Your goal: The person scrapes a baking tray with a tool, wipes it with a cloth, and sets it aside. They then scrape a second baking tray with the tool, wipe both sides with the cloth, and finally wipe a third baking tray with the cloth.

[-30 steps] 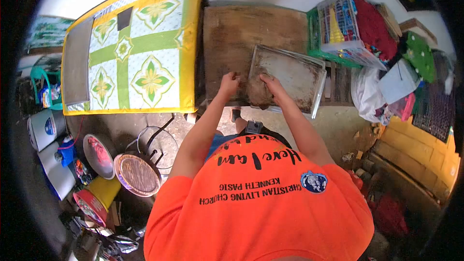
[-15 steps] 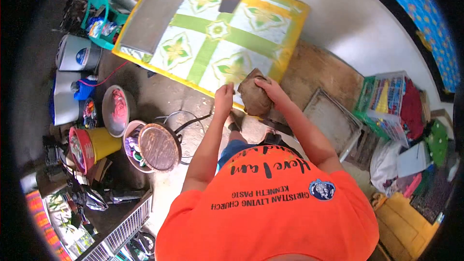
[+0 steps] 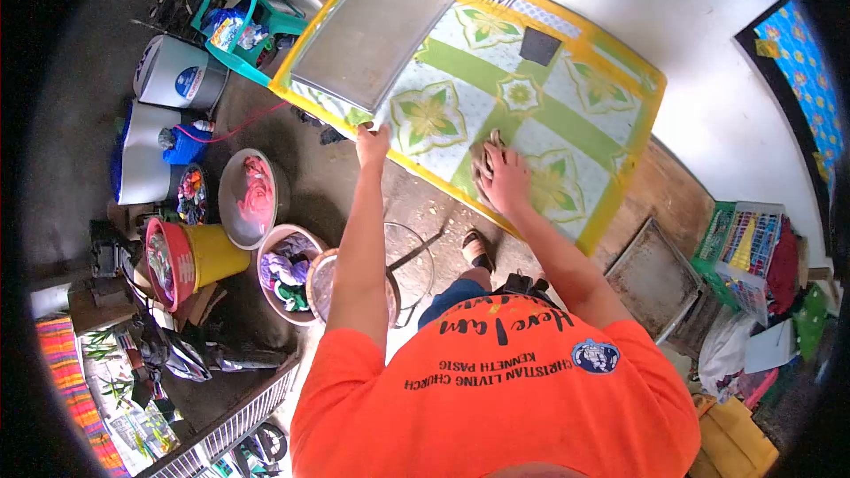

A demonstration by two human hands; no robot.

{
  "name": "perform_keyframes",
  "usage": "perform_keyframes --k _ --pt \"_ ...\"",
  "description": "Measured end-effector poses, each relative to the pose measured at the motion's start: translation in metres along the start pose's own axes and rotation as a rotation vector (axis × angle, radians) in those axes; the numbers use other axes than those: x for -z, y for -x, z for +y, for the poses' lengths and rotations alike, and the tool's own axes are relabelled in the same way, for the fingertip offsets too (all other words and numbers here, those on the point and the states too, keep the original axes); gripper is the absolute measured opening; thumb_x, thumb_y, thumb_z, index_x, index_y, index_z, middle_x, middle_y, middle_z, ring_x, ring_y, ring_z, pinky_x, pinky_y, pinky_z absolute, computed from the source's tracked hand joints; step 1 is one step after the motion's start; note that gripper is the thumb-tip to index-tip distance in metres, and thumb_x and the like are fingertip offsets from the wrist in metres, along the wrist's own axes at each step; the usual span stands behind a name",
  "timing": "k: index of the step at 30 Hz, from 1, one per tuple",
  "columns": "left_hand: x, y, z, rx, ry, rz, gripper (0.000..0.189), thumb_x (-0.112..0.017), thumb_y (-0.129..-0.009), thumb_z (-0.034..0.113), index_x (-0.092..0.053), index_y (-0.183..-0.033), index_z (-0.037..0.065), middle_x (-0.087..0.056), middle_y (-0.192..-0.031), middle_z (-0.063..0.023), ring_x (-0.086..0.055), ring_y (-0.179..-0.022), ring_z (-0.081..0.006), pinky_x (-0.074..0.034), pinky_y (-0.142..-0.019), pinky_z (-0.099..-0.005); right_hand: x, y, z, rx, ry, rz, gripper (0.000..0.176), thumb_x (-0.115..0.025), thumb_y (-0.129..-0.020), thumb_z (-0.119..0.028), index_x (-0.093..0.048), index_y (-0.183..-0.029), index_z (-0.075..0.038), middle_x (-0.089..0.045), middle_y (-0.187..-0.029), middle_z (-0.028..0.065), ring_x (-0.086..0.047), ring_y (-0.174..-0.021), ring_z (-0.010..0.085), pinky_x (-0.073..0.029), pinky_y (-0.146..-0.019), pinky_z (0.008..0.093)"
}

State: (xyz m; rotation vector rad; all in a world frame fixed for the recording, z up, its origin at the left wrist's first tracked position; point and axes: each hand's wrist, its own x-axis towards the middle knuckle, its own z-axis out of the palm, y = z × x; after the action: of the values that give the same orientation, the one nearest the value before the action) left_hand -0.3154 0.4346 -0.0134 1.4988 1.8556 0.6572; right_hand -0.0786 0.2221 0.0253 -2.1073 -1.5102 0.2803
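My right hand [image 3: 507,181] is closed on a crumpled brown rag [image 3: 484,158], pressed against the top of the table near its front edge. The table has a green and white patterned cover [image 3: 485,78] with a yellow border. My left hand [image 3: 373,145] grips the table's front edge, close to the lower corner of a grey rectangular panel [image 3: 381,31] that lies on the left of the tabletop. A small dark square [image 3: 538,46] shows toward the back of the cover.
On the left stand a green plastic chair [image 3: 232,22], grey-white drums [image 3: 149,155], basins of clothes [image 3: 285,270] and a yellow bucket [image 3: 220,252]. A round brown stool [image 3: 320,288] is partly behind my left arm. Crates [image 3: 748,252] stand at the right wall.
My right hand has brought the rag down from in front of me onto the tabletop. My left hand has moved away from the rag to the table edge. The view has shifted left.
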Motion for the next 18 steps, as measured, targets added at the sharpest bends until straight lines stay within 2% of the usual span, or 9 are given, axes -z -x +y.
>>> perform_keyframes --k 1,3,6,9,10,13,14,17,18 --pt "0.004 -0.023 -0.002 -0.020 -0.132 0.083 0.052 -0.067 -0.078 0.031 -0.048 -0.114 0.000 -0.062 -0.099 -0.0192 -0.063 -0.090 -0.0278 -0.051 -0.070 -0.0378 -0.001 0.001 -0.003 0.042 0.164 -0.032 0.055 -0.066 -0.072 -0.027 -0.049 -0.124 -0.020 -0.053 -0.110 0.0087 -0.051 -0.097 0.0298 -0.040 -0.080 0.0451" --pt "0.004 -0.070 -0.019 0.001 -0.258 0.192 0.055 -0.068 -0.078 0.036 -0.047 -0.114 -0.001 -0.061 -0.102 -0.0201 -0.066 -0.082 -0.0304 -0.055 -0.058 -0.0375 -0.010 0.001 -0.002 0.061 0.138 0.028 0.057 -0.065 -0.070 -0.026 -0.050 -0.125 -0.024 -0.050 -0.109 0.0059 -0.049 -0.100 0.0267 -0.037 -0.081 0.0445" --pt "0.031 -0.070 0.029 0.281 0.035 0.035 0.059 -0.069 -0.077 0.039 -0.046 -0.110 -0.004 -0.061 -0.099 -0.0219 -0.067 -0.067 -0.0316 -0.056 -0.047 -0.0369 -0.002 0.000 -0.006 0.040 0.121 0.011 0.056 -0.065 -0.070 -0.026 -0.050 -0.124 -0.023 -0.051 -0.109 0.0069 -0.048 -0.100 0.0271 -0.036 -0.082 0.0441" --pt "0.024 -0.105 0.018 0.252 0.025 -0.010 0.064 -0.070 -0.076 0.041 -0.044 -0.107 -0.008 -0.062 -0.093 -0.0235 -0.065 -0.056 -0.0322 -0.057 -0.041 -0.0383 -0.002 -0.001 -0.005 0.023 0.100 -0.001 0.057 -0.066 -0.070 -0.027 -0.050 -0.124 -0.021 -0.051 -0.109 0.0081 -0.048 -0.101 0.0275 -0.035 -0.083 0.0439" --pt "0.023 -0.108 0.020 0.260 0.005 0.001 0.062 -0.072 -0.075 0.035 -0.042 -0.106 -0.010 -0.062 -0.089 -0.0240 -0.064 -0.054 -0.0310 -0.055 -0.039 -0.0384 -0.001 -0.002 -0.006 0.026 0.092 0.002 0.057 -0.066 -0.069 -0.027 -0.050 -0.124 -0.021 -0.051 -0.108 0.0083 -0.048 -0.102 0.0276 -0.035 -0.083 0.0438" --pt "0.016 -0.122 0.014 0.259 0.005 0.047 0.062 -0.073 -0.071 0.027 -0.041 -0.109 -0.009 -0.062 -0.088 -0.0224 -0.066 -0.065 -0.0302 -0.057 -0.042 -0.0387 0.000 -0.002 -0.006 0.030 0.074 0.012 0.058 -0.066 -0.069 -0.027 -0.050 -0.123 -0.020 -0.052 -0.107 0.0088 -0.048 -0.102 0.0280 -0.034 -0.085 0.0437" --pt "0.013 -0.118 0.019 0.157 -0.064 0.152 0.063 -0.072 -0.068 0.022 -0.040 -0.113 -0.009 -0.059 -0.097 -0.0238 -0.065 -0.079 -0.0323 -0.059 -0.051 -0.0424 -0.001 -0.002 -0.005 0.028 0.073 0.016 0.058 -0.066 -0.069 -0.027 -0.050 -0.123 -0.020 -0.052 -0.107 0.0088 -0.048 -0.102 0.0280 -0.034 -0.085 0.0436" --pt "-0.006 -0.133 0.012 0.318 0.120 0.147 0.071 -0.071 -0.066 0.023 -0.038 -0.119 -0.010 -0.054 -0.108 -0.0249 -0.060 -0.093 -0.0362 -0.059 -0.059 -0.0473 -0.006 -0.002 -0.003 0.031 0.069 0.045 0.057 -0.066 -0.068 -0.027 -0.050 -0.123 -0.020 -0.052 -0.107 0.0090 -0.048 -0.102 0.0281 -0.034 -0.086 0.0432" --pt "-0.012 -0.135 0.016 0.408 0.190 0.199 0.072 -0.071 -0.067 0.026 -0.041 -0.121 -0.010 -0.050 -0.118 -0.0235 -0.057 -0.096 -0.0381 -0.057 -0.059 -0.0495 -0.007 -0.002 -0.003 0.036 0.066 0.054 0.057 -0.066 -0.068 -0.027 -0.050 -0.123 -0.021 -0.052 -0.108 0.0091 -0.048 -0.102 0.0282 -0.034 -0.086 0.0429"
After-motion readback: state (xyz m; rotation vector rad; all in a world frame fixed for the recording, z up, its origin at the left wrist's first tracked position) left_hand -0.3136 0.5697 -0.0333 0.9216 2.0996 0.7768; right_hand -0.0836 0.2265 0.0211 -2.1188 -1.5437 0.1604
